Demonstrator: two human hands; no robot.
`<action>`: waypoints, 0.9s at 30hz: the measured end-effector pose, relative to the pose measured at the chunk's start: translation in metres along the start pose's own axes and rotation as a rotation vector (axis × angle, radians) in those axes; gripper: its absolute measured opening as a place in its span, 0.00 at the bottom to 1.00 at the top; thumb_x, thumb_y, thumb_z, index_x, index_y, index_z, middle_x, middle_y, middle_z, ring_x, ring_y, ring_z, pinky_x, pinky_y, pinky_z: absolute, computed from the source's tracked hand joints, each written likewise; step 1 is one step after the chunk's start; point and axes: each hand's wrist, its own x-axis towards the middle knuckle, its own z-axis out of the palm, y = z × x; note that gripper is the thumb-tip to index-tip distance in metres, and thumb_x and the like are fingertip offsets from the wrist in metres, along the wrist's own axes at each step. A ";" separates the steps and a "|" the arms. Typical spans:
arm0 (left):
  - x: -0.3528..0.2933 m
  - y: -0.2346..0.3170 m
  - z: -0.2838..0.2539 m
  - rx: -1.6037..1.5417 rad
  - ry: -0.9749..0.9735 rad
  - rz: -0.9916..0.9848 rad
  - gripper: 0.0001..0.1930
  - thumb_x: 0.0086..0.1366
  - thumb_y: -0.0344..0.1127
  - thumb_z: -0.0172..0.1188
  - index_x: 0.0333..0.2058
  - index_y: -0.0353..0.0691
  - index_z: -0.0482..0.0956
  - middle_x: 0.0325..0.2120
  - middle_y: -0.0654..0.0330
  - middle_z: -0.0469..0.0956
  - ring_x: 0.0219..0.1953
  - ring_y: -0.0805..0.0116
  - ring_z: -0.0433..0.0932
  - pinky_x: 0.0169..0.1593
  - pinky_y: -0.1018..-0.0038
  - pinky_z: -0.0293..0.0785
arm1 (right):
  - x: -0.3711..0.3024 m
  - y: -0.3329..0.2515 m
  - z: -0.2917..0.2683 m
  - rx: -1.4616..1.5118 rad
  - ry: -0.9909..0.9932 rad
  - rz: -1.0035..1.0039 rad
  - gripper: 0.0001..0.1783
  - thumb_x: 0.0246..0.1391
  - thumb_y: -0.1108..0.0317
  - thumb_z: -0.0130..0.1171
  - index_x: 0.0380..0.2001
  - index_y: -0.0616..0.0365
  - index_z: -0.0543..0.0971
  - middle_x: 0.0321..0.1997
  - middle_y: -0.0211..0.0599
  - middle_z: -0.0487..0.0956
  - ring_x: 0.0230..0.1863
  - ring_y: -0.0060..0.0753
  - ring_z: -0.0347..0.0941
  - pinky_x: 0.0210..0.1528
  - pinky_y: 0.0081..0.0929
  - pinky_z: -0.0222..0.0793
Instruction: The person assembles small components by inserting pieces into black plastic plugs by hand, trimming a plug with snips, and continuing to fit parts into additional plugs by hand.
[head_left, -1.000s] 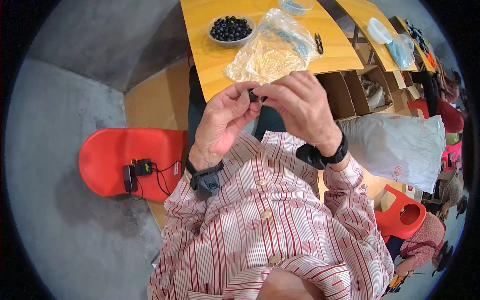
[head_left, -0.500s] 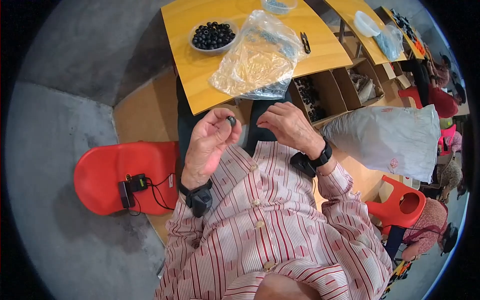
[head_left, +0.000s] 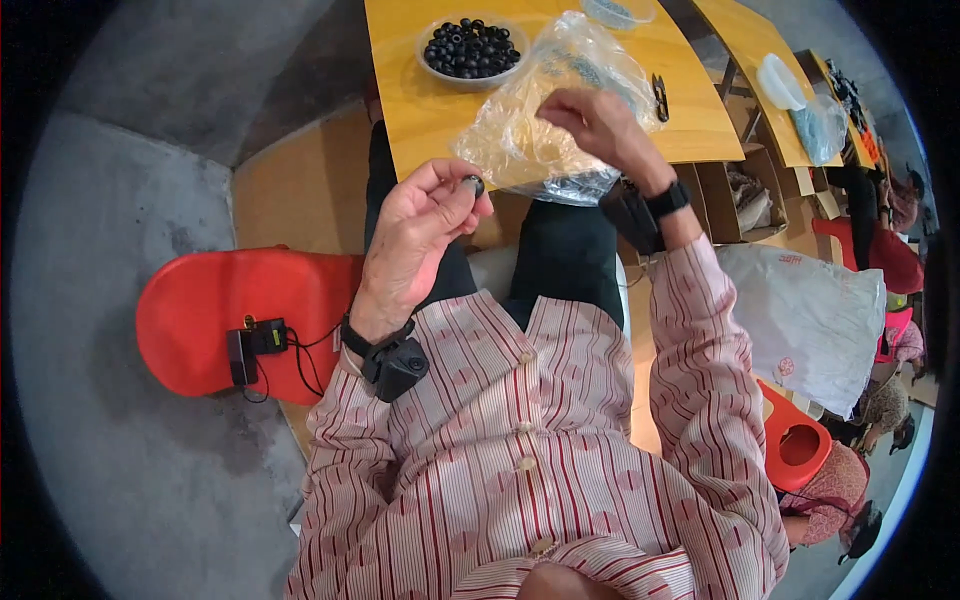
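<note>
Between the thumb and fingers of my left hand is a small black round plastic piece, held upright near the table's front edge. My right hand is raised over the clear plastic bag, its fingers bent and drawn together; whether anything is in them I cannot make out. Small bluish-grey bits show inside the bag, which lies on the yellow table. Behind my left hand stands a clear round bowl of similar black pieces.
Black thread snips lie right of the bag. Another clear tub sits farther back. Cardboard boxes and a large white sack stand at right. A red stool carries black devices with cables. Other people sit at far right.
My right hand has moved up and forward, from beside my left hand to above the bag. My left hand still holds the black piece, slightly higher. The view has shifted.
</note>
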 end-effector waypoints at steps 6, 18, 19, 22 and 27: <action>0.002 -0.013 -0.017 -0.062 0.002 -0.031 0.13 0.61 0.33 0.57 0.44 0.37 0.69 0.32 0.60 0.75 0.32 0.76 0.71 0.39 0.82 0.67 | 0.043 0.023 0.006 -0.053 0.091 -0.033 0.10 0.53 0.67 0.52 0.36 0.58 0.78 0.30 0.43 0.78 0.31 0.41 0.74 0.34 0.32 0.68; 0.002 -0.024 -0.030 -0.089 0.056 -0.100 0.12 0.62 0.33 0.56 0.43 0.37 0.69 0.31 0.60 0.74 0.32 0.76 0.71 0.38 0.82 0.66 | 0.111 0.047 0.021 -0.308 0.158 -0.145 0.10 0.52 0.71 0.51 0.37 0.54 0.77 0.34 0.39 0.77 0.35 0.41 0.73 0.37 0.32 0.69; 0.002 -0.024 -0.033 -0.092 0.064 -0.103 0.12 0.62 0.33 0.56 0.43 0.37 0.69 0.31 0.60 0.74 0.32 0.76 0.71 0.38 0.82 0.66 | 0.118 0.042 0.022 -0.260 0.095 -0.106 0.10 0.52 0.72 0.51 0.37 0.54 0.77 0.34 0.39 0.77 0.37 0.41 0.73 0.38 0.33 0.69; 0.005 -0.025 -0.038 -0.077 0.083 -0.104 0.11 0.62 0.32 0.55 0.43 0.37 0.69 0.31 0.60 0.74 0.32 0.76 0.71 0.38 0.82 0.66 | 0.127 0.023 0.025 -0.123 -0.001 -0.208 0.09 0.53 0.72 0.51 0.37 0.53 0.77 0.34 0.38 0.77 0.41 0.40 0.72 0.40 0.32 0.69; 0.007 -0.023 -0.037 -0.045 0.106 -0.130 0.10 0.63 0.30 0.54 0.42 0.36 0.69 0.30 0.60 0.74 0.33 0.77 0.70 0.39 0.82 0.65 | 0.138 0.009 0.041 -0.054 -0.089 -0.305 0.08 0.53 0.70 0.53 0.36 0.50 0.77 0.34 0.34 0.76 0.40 0.37 0.71 0.42 0.31 0.68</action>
